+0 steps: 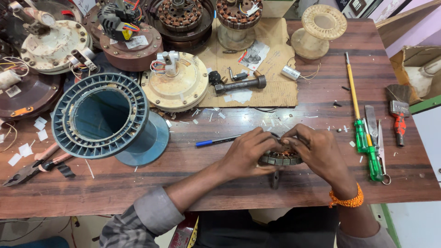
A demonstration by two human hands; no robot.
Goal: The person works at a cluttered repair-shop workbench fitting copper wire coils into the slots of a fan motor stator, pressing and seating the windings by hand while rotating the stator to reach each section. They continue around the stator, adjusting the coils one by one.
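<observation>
Grey plaid sleeve (pixel 138 220) rolled back on the left arm; orange beaded bracelet (pixel 347 200) circles the right wrist.

Left hand (pixel 248 154) and right hand (pixel 316 151) both wrap around a small round motor core (pixel 280 159) with copper windings, resting on the wooden table (pixel 138 183); fingers cover most of its top. A blue pen (pixel 216 141) lies just left of the left hand, a big blue-grey spool (pixel 108 117) further left, pliers (pixel 32 166) near the left edge. Green-handled screwdrivers (pixel 365 142) lie right of the right hand, a brush (pixel 398 112) beyond, a hammer (pixel 241 84) on cardboard behind.
</observation>
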